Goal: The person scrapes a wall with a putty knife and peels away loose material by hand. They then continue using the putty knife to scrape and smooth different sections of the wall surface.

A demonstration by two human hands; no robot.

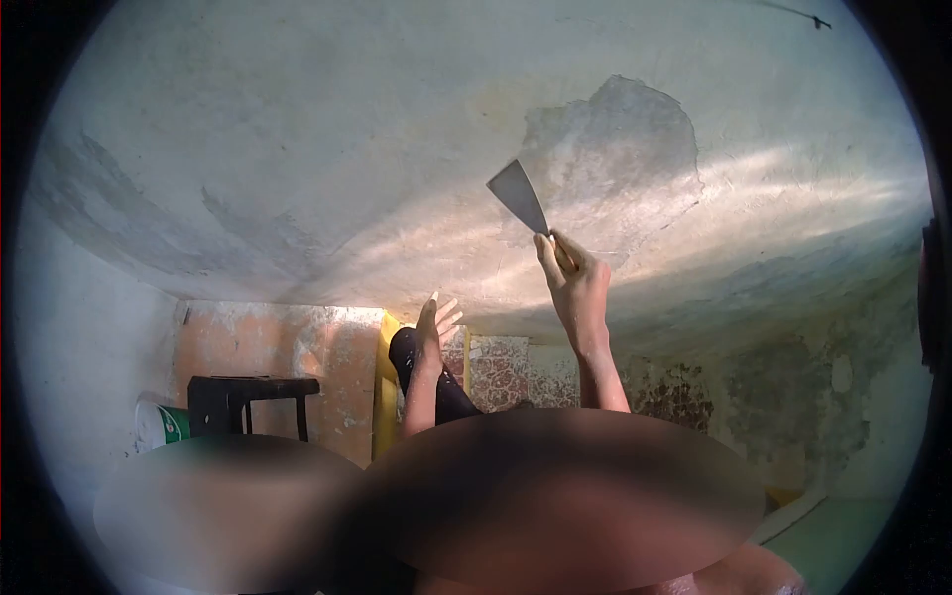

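Observation:
My right hand (575, 286) is raised in front of the wall, its fingers wrapped round the handle of a putty knife (518, 196). The wide grey blade points up and to the left, just left of a bare grey patch (630, 149) where the paint has come off. Lower down and to the left, my left hand (434, 332) is held up with its fingers apart and nothing in them. A dark-clad leg (454, 397) shows behind that hand.
The pale wall (347, 129) fills the upper view, with more worn patches at left and lower right. A black stool (253, 387) stands at lower left beside a white and green bucket (164, 424). Patterned floor tiles (501, 367) lie below. Blurred ovals hide the bottom.

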